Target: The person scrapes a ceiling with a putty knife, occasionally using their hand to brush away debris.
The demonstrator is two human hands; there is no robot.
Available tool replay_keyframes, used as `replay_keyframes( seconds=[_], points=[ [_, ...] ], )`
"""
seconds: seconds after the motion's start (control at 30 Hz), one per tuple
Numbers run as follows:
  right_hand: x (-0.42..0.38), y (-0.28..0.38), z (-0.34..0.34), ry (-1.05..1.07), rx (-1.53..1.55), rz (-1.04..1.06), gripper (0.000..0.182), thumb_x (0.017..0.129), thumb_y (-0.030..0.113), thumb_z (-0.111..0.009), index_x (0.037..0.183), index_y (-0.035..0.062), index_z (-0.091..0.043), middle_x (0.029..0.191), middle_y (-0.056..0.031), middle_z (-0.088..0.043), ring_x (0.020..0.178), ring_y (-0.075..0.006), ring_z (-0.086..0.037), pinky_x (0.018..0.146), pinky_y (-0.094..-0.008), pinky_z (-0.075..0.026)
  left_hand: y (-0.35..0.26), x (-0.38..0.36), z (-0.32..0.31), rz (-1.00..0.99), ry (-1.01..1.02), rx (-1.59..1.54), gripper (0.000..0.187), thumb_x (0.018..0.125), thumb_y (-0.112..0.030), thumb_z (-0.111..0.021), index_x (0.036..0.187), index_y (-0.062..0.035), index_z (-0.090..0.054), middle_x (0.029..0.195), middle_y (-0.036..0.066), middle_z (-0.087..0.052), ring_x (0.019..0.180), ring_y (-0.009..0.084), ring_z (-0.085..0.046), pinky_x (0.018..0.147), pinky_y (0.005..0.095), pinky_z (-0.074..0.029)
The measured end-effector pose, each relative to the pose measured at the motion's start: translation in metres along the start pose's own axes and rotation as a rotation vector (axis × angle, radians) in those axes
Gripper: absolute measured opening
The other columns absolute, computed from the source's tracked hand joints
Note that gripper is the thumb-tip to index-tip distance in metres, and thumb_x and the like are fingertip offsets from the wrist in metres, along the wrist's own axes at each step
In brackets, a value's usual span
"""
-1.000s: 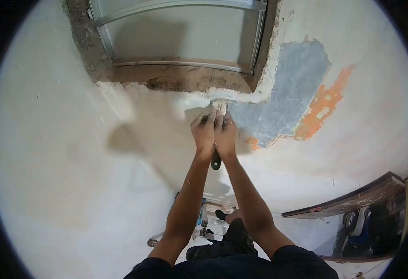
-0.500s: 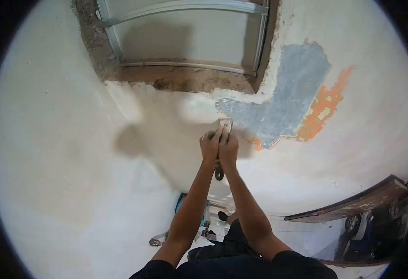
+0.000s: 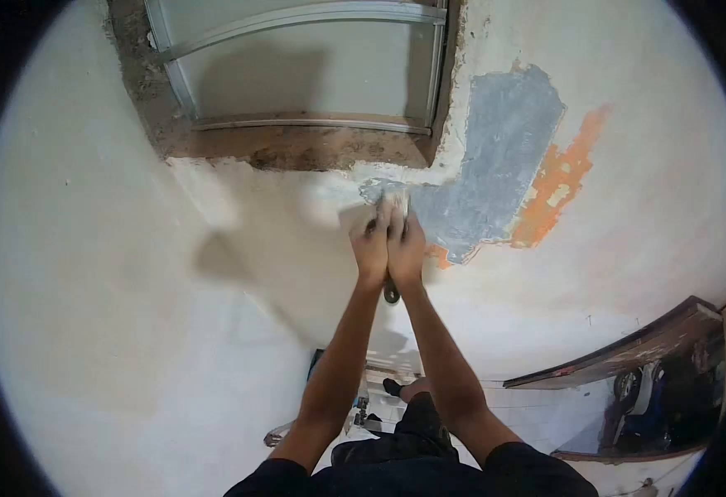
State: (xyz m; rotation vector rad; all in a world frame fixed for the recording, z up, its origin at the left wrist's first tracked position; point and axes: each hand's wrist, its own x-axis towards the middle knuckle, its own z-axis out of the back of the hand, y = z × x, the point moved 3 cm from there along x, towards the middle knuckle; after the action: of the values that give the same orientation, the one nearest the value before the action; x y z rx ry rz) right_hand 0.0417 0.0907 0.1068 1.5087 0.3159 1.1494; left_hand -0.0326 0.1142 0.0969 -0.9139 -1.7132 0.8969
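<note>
Both hands are together around one scraper (image 3: 392, 291), whose dark handle end pokes out below them. My left hand (image 3: 370, 248) grips it from the left, and my right hand (image 3: 406, 247) presses against it from the right. The scraper's pale blade end is blurred at the fingertips, at the lower left part of a grey patch (image 3: 508, 141) on the cream wall (image 3: 288, 240). Beside the patch, on its right, lies an orange strip (image 3: 555, 195) of exposed paint.
A metal-framed window (image 3: 313, 74) with a rough brown sill (image 3: 321, 147) is above the hands. At the lower right stands a dark wooden-edged piece (image 3: 619, 348) with objects behind it. White floor tiles (image 3: 512, 414) and a metal item (image 3: 277, 435) are below.
Both hands and the scraper have moved up the wall onto the grey patch's left part. The view has shifted, so the window and patches appear farther left.
</note>
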Motion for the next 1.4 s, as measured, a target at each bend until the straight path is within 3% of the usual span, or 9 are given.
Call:
replay_keyframes(
  seconds=[0.07,0.5,0.6,0.9,1.17,1.23,1.33,1.37,1.4],
  points=[
    [0.010,0.018,-0.001,0.010,0.207,0.051,0.032,0.093,0.025,-0.046,0.092,-0.0063,-0.052,0.078,-0.0286,-0.057,0.073,-0.0397,-0.058,0.064,-0.0414,-0.045,-0.012,0.013,-0.009,0.146,0.073,-0.242,0.024,0.086,-0.019,-0.062,0.081,0.0044,-0.064,0.073,0.004,-0.061,0.067,0.0073,-0.051,0.061,0.0233,-0.043],
    [-0.016,-0.026,0.020,0.011,0.245,-0.055,0.032,0.095,0.026,-0.042,0.101,-0.0028,-0.055,0.084,-0.0198,-0.062,0.077,-0.0237,-0.061,0.068,-0.0341,-0.046,0.022,-0.024,-0.010,-0.108,-0.006,0.179,0.022,0.086,-0.015,-0.060,0.075,0.0035,-0.057,0.067,0.003,-0.056,0.064,0.0093,-0.046,0.058,0.0273,-0.040],
    [-0.026,-0.046,0.025,-0.125,0.088,0.063,0.032,0.094,0.027,-0.044,0.097,-0.0024,-0.055,0.081,-0.0191,-0.062,0.075,-0.0231,-0.061,0.065,-0.0343,-0.046,0.030,-0.046,-0.010,0.069,0.093,0.109,0.022,0.087,-0.016,-0.060,0.077,0.0034,-0.057,0.069,0.004,-0.058,0.064,0.0101,-0.047,0.058,0.0278,-0.041],
    [-0.024,-0.032,0.033,0.035,0.158,0.039,0.027,0.092,0.024,-0.047,0.098,-0.0021,-0.053,0.078,-0.0241,-0.059,0.070,-0.0409,-0.058,0.060,-0.0417,-0.045,0.037,-0.052,-0.014,0.078,0.013,-0.182,0.030,0.090,-0.018,-0.056,0.066,-0.0021,-0.050,0.067,-0.001,-0.049,0.063,0.0065,-0.041,0.054,0.0252,-0.035],
    [0.040,0.128,0.030,0.234,0.291,0.212,0.026,0.089,0.019,-0.052,0.104,-0.0024,-0.051,0.073,-0.0263,-0.056,0.064,-0.0355,-0.057,0.058,-0.0364,-0.045,-0.109,0.020,-0.020,-0.203,-0.149,-0.196,0.023,0.090,-0.019,-0.057,0.075,-0.0030,-0.051,0.066,0.000,-0.049,0.064,0.0071,-0.045,0.058,0.0249,-0.038],
    [0.012,0.118,0.026,0.328,0.226,0.245,0.030,0.089,0.018,-0.050,0.112,-0.0014,-0.047,0.084,-0.0261,-0.059,0.081,-0.0440,-0.058,0.064,-0.0425,-0.047,-0.113,-0.004,0.001,-0.196,-0.074,-0.074,0.024,0.091,-0.020,-0.056,0.075,-0.0031,-0.051,0.065,0.000,-0.049,0.063,0.0067,-0.044,0.056,0.0240,-0.038],
    [-0.069,0.017,0.006,0.506,0.122,-0.035,0.034,0.090,0.018,-0.049,0.118,-0.0006,-0.044,0.090,-0.0270,-0.059,0.086,-0.0447,-0.057,0.068,-0.0452,-0.047,-0.022,-0.068,0.061,0.233,-0.219,-0.053,0.026,0.092,-0.021,-0.053,0.073,-0.0042,-0.050,0.065,-0.001,-0.047,0.060,0.0073,-0.043,0.051,0.0235,-0.036],
    [-0.116,-0.054,-0.011,0.629,0.080,-0.220,0.027,0.091,0.019,-0.050,0.107,-0.0023,-0.047,0.078,-0.0225,-0.058,0.074,-0.0251,-0.062,0.063,-0.0348,-0.047,0.025,-0.102,0.093,0.422,-0.238,-0.098,0.025,0.091,-0.027,-0.055,0.080,-0.0048,-0.054,0.070,0.000,-0.049,0.062,0.0090,-0.045,0.053,0.0256,-0.039],
    [-0.160,-0.078,-0.003,0.718,0.268,-0.423,0.027,0.091,0.019,-0.051,0.108,-0.0010,-0.047,0.082,-0.0213,-0.058,0.079,-0.0236,-0.063,0.067,-0.0344,-0.048,0.052,-0.139,0.119,0.605,-0.342,-0.056,0.027,0.090,-0.029,-0.057,0.079,-0.0044,-0.055,0.070,0.001,-0.050,0.062,0.0081,-0.045,0.053,0.0257,-0.038]
  ],
)
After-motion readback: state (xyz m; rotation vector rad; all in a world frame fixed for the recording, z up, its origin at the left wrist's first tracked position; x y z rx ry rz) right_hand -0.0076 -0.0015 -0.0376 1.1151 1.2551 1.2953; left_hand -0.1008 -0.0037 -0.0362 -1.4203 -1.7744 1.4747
